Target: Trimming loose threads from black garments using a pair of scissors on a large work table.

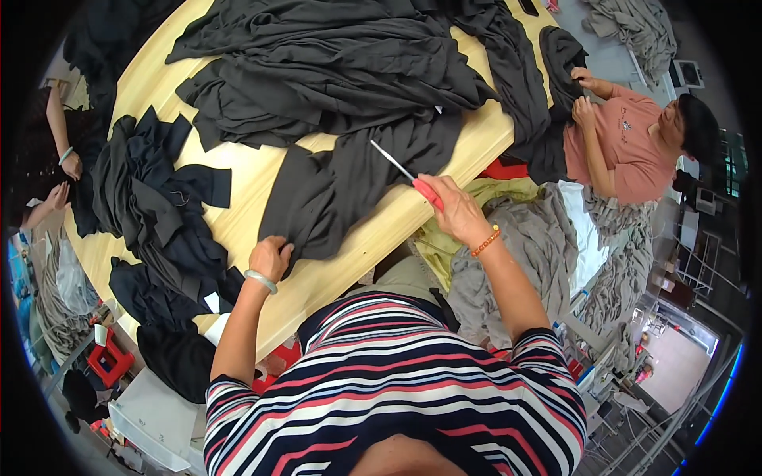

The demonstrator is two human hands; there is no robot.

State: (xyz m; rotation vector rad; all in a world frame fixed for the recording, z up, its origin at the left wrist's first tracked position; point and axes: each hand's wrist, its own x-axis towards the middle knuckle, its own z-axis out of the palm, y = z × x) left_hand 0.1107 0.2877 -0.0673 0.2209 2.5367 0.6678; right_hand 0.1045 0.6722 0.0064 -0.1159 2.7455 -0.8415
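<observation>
A dark grey garment [341,190] lies spread across the near edge of a pale wooden table [246,182]. My left hand [270,259] rests at its lower left corner, fingers closed on the cloth edge. In my right hand [459,210] is a pair of scissors [426,192] with red handles, held above the garment's right side. The slim metal blades point up and left, over the cloth; they look closed together. A large pile of dark garments [317,71] covers the far part of the table, touching the spread one.
More dark clothes [151,198] are heaped on the left, where another person's hands [63,178] handle cloth. At right, a person in a pink shirt [627,135] holds a dark garment. Grey cloth [516,254] is piled beside my right arm. A red stool [111,361] stands lower left.
</observation>
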